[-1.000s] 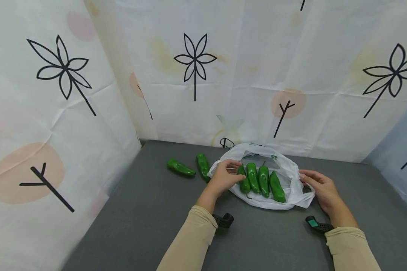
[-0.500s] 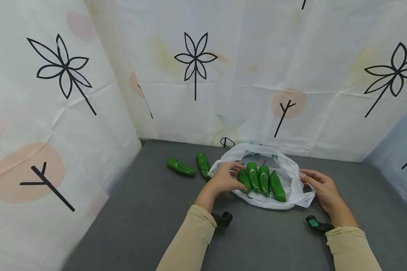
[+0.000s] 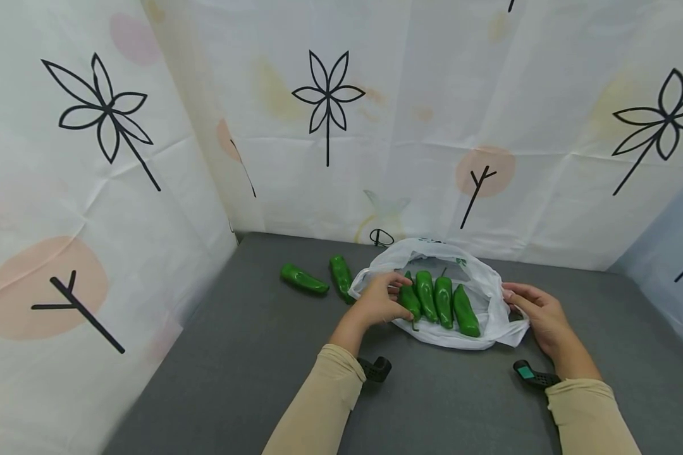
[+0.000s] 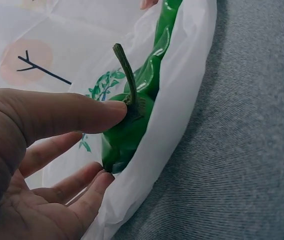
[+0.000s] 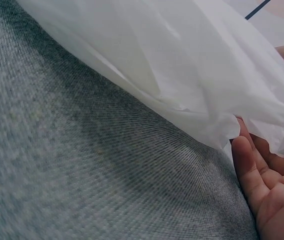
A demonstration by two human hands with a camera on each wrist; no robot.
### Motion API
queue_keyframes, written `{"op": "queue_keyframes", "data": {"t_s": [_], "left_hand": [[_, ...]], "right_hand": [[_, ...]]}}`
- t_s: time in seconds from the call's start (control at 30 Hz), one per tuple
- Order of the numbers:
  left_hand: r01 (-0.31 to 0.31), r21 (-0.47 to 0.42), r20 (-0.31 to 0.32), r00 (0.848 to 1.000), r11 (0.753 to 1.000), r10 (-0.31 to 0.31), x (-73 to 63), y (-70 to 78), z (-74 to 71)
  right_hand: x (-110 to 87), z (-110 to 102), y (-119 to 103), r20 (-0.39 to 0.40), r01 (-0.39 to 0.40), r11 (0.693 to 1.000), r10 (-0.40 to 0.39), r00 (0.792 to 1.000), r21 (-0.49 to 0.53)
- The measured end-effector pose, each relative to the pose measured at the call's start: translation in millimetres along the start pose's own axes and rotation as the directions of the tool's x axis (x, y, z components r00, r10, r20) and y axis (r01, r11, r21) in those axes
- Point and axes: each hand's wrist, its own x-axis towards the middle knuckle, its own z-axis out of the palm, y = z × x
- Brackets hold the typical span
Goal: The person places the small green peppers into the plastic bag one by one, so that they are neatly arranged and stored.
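Observation:
Several long green peppers (image 3: 444, 302) lie side by side in the mouth of a white plastic bag (image 3: 489, 316). My left hand (image 3: 378, 302) holds the leftmost green pepper (image 3: 410, 299) between thumb and fingers. In the left wrist view, its thumb (image 4: 102, 116) lies by the base of the stem (image 4: 126, 75), and the other fingers reach the pepper's underside. On the right, my right hand (image 3: 537, 309) holds the bag's edge. Up close in the right wrist view, folds of the bag (image 5: 182, 75) pass between the fingers of that hand (image 5: 272, 185).
Left of the bag, two more green peppers (image 3: 304, 279) (image 3: 340, 278) lie on the grey table (image 3: 250, 354). A white patterned cloth (image 3: 398, 126) hangs behind the table and along its left side. Both wrists carry black straps (image 3: 375, 369).
My left hand shifts its grip, its thumb sliding down to the near, stem end of the leftmost pepper, which turns slightly. My right hand stays at the bag's edge.

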Motion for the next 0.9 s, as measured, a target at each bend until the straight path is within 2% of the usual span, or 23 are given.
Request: {"op": "queue_keyframes", "data": {"t_s": [0.3,0.43,0.53,0.8,0.9], "left_hand": [[-0.024,0.081,-0.037,0.999,0.996,0.027,2.6,-2.0,5.0],[-0.03,0.121,-0.084,0.996,0.992,0.041,2.2,-1.5,7.3],[-0.028,0.116,-0.109,0.993,0.993,0.041,1.3,-0.3,7.7],[-0.027,0.097,-0.08,0.996,0.995,0.035,-1.3,6.2,3.0],[-0.033,0.059,-0.056,0.998,0.998,0.036,-3.6,11.6,-2.0]], "right_hand": [[-1.2,-0.6,-0.3,0.005,0.02,0.999,-0.021,1.0,0.026],[-1.3,-0.2,-1.3,0.005,0.021,1.0,-0.021,1.0,0.013],[-1.5,0.0,-2.3,0.004,0.021,1.0,-0.021,1.0,0.011],[-1.3,-1.1,-1.4,0.013,0.029,0.999,-0.029,0.999,0.025],[-1.2,-1.5,-1.0,0.015,0.025,0.999,-0.026,1.0,0.02]]}}
